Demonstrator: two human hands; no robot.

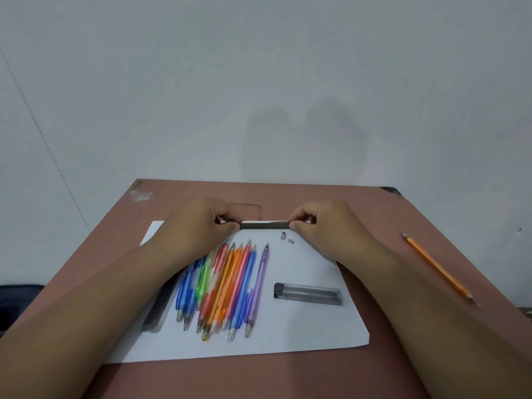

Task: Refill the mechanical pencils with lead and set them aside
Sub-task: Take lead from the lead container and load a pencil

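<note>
A dark mechanical pencil [263,225] lies level above the far edge of the white paper [302,326]. My left hand [201,226] pinches its left end, and my right hand [319,223] pinches its right end. Just below the right end, a small cap [283,236] and a tiny eraser piece [291,241] rest on the paper. Several coloured mechanical pencils [227,286] lie side by side on the paper, partly under my left forearm. A clear lead case [308,293] with a dark end lies to their right.
A yellow wooden pencil [437,267] lies on the brown table [403,370] at the right. A dark flat object [157,313] shows beside the coloured pencils, partly hidden by my left arm. A pale wall rises behind the table.
</note>
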